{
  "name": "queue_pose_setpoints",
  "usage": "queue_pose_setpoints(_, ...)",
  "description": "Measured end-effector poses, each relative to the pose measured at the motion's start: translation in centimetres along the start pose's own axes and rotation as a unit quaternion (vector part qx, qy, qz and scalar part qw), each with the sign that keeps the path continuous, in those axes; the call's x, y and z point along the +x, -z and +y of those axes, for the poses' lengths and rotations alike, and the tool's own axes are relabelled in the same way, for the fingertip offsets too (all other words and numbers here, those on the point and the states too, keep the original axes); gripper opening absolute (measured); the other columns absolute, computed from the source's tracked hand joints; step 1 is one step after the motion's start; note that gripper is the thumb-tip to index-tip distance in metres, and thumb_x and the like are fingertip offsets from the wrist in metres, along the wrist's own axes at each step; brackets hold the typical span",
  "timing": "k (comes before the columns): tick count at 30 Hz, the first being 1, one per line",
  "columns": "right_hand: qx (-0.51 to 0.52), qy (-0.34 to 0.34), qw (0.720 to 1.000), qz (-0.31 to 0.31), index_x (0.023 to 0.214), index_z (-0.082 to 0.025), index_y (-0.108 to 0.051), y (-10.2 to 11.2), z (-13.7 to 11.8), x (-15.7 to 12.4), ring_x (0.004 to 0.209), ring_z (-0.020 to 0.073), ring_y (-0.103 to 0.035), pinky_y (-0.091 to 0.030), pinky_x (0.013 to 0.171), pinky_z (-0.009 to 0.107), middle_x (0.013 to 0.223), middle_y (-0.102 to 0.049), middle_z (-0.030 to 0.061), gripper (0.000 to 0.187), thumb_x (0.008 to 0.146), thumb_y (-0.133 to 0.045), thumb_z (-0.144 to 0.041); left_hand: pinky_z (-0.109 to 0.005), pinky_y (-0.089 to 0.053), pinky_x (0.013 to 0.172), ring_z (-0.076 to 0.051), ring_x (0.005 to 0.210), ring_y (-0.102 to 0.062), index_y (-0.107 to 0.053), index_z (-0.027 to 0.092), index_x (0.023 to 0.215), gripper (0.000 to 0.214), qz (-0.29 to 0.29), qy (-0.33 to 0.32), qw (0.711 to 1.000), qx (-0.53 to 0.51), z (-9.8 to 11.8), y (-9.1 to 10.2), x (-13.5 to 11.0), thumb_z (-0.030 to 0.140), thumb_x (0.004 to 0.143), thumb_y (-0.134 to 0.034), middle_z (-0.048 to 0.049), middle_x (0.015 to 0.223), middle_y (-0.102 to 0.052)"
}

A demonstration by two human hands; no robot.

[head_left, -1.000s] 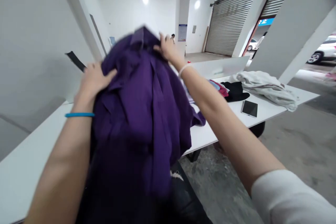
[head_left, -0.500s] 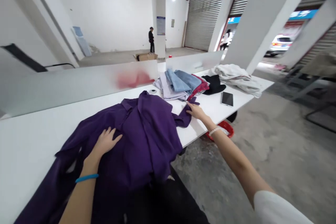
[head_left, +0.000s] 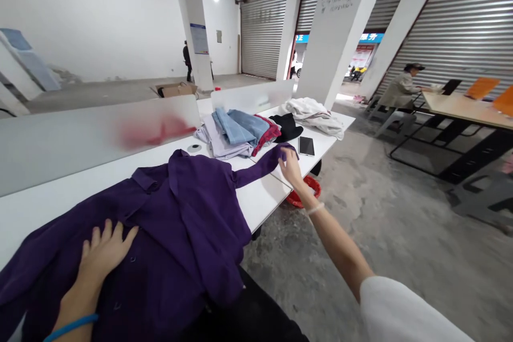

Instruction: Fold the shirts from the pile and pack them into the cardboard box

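Note:
A purple button shirt (head_left: pixel 180 224) lies spread on the white table (head_left: pixel 264 197), its lower part hanging over the near edge. My left hand (head_left: pixel 102 254) rests flat on the shirt's body, fingers stretched out. My right hand (head_left: pixel 289 165) is stretched far to the right and pinches the cuff end of the shirt's sleeve (head_left: pixel 260 166), pulled out straight across the table.
A stack of folded clothes (head_left: pixel 236 131), a black garment (head_left: pixel 288 125), a white garment (head_left: pixel 315 113) and a phone (head_left: pixel 306 145) lie further along the table. A red basket (head_left: pixel 304 197) sits under its edge. A frosted divider (head_left: pixel 100 133) backs the table. A seated person (head_left: pixel 403 88) works at right.
The shirt went from held up in both hands to lying on the table. My left hand slid down its body and my right hand drew the sleeve out to the right.

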State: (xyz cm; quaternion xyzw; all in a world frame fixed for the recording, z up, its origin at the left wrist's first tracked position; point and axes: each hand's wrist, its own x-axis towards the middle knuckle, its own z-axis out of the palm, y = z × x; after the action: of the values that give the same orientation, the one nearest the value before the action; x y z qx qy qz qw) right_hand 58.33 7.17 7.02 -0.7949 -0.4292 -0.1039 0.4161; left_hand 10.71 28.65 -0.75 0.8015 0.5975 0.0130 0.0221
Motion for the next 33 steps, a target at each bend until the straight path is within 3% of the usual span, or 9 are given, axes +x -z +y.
queue_pose_setpoints(4,0.228,-0.082,0.964,-0.111,0.076,-0.018,-0.058,-0.3,-2.0,-10.8,0.06,0.017,-0.059,-0.047,0.064,0.029,0.063,-0.063,0.0031,0.033,0.091,-0.043,-0.042,-0.05,-0.027,0.108,-0.034,0.138,-0.024,-0.047,0.015,0.133,0.063,0.017,0.027,0.999,0.032,0.7,0.1,-0.4,0.049,0.086,-0.021,-0.012,0.15,-0.032)
queue_pose_setpoints(8,0.332,-0.151,0.907,-0.212,0.072,-0.018,-0.059,-2.4,-2.9,-19.0,0.067,0.0174,-0.06,-0.047,0.067,0.029,0.069,-0.064,0.0027,0.04,0.082,-0.054,-0.056,-0.055,-0.034,0.102,-0.038,0.134,-0.032,-0.052,0.017,0.127,0.057,0.026,0.013,0.999,0.02,1.1,0.8,-0.6,0.049,0.085,-0.029,-0.0133,0.143,-0.043)
queue_pose_setpoints(14,0.516,-0.169,0.77,-0.337,0.112,-0.024,-0.061,-6.0,-4.6,-22.8,0.111,0.021,-0.055,-0.038,0.101,0.037,0.11,-0.064,0.0054,0.053,0.074,-0.063,-0.061,-0.054,-0.028,0.106,-0.034,0.125,-0.047,-0.058,0.011,0.121,0.056,0.016,-0.058,0.998,0.026,2.7,3.2,-1.8,0.039,0.088,-0.024,-0.0162,0.134,-0.053)
queue_pose_setpoints(16,0.523,-0.153,0.724,-0.423,0.117,-0.023,-0.061,-6.4,-5.1,-23.7,0.11,0.0217,-0.056,-0.038,0.102,0.038,0.112,-0.064,0.0055,0.061,0.069,-0.069,-0.06,-0.051,-0.024,0.11,-0.031,0.123,-0.049,-0.054,0.008,0.127,0.059,-0.021,-0.08,0.996,0.009,3.5,3.5,-2.5,0.038,0.088,-0.022,-0.0168,0.131,-0.055)
queue_pose_setpoints(19,0.466,-0.164,0.705,-0.508,0.105,-0.018,-0.068,-6.0,-5.0,-24.6,0.098,0.0228,-0.061,-0.044,0.095,0.04,0.098,-0.069,0.0044,0.06,0.059,-0.077,-0.056,-0.05,-0.025,0.109,-0.033,0.133,-0.036,-0.044,0.004,0.136,0.065,-0.057,-0.089,0.994,0.004,4.6,3.1,-3.7,0.041,0.087,-0.026,-0.0179,0.142,-0.044)
queue_pose_setpoints(24,0.422,-0.279,0.75,-0.425,0.094,-0.013,-0.07,-2.7,-3.5,-22.7,0.081,0.0228,-0.065,-0.05,0.08,0.038,0.088,-0.07,0.0075,0.053,0.071,-0.066,-0.06,-0.048,-0.035,0.102,-0.034,0.13,-0.04,-0.047,0.011,0.136,0.061,-0.051,-0.089,0.995,-0.017,6.1,3.7,-5.8,0.042,0.086,-0.031,-0.0159,0.142,-0.044)
queue_pose_setpoints(27,0.317,-0.179,0.848,-0.386,0.092,-0.016,-0.069,-0.1,-2.9,-19.9,0.08,0.0234,-0.063,-0.049,0.077,0.038,0.088,-0.069,0.0077,0.046,0.077,-0.06,-0.058,-0.039,-0.045,0.087,-0.029,0.105,-0.061,-0.065,0.022,0.111,0.051,-0.057,-0.071,0.994,-0.061,6.6,6.4,-6.1,0.047,0.088,-0.027,-0.0097,0.112,-0.067)
queue_pose_setpoints(30,0.189,-0.047,0.936,-0.293,0.093,-0.02,-0.066,1.9,-3.4,-18.3,0.085,0.025,-0.059,-0.046,0.081,0.038,0.089,-0.066,0.0072,0.037,0.075,-0.064,-0.052,-0.033,-0.046,0.077,-0.025,0.092,-0.064,-0.067,0.024,0.097,0.043,0.019,-0.049,0.994,-0.099,6.9,8.7,-4.6,0.04,0.089,-0.027,-0.0064,0.098,-0.071)
queue_pose_setpoints(33,0.172,-0.04,0.957,-0.228,0.083,-0.022,-0.061,2.0,-4.9,-19.7,0.076,0.0223,-0.058,-0.046,0.073,0.035,0.08,-0.062,0.0066,0.027,0.085,-0.053,-0.048,-0.029,-0.045,0.081,-0.022,0.097,-0.063,-0.065,0.022,0.101,0.035,0.077,-0.071,0.986,-0.128,6.9,8.5,-1.7,0.032,0.088,-0.034,-0.0065,0.106,-0.069)
